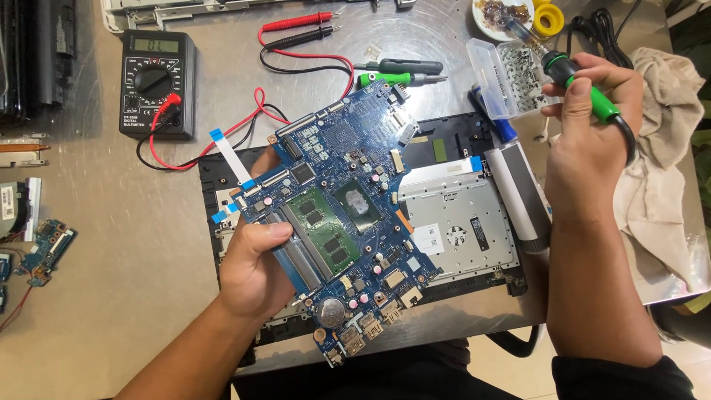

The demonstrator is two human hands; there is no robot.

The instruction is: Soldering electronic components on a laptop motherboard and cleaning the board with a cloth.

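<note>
bright, even overhead light fills the scene. the brushed metal table (111,222) throws back a pale glare near the top centre, beside the red and black probe leads (300,30). shadows are soft and short under the blue motherboard (348,215) and both forearms. focus is sharp throughout, with slight wide-angle bending at the edges and darker corners.

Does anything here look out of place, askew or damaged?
Nothing looks broken. The blue motherboard is out of the opened laptop base, held tilted above it by the left hand. The right hand grips a green-handled soldering iron. A crumpled cloth lies at the table's right edge.
</note>
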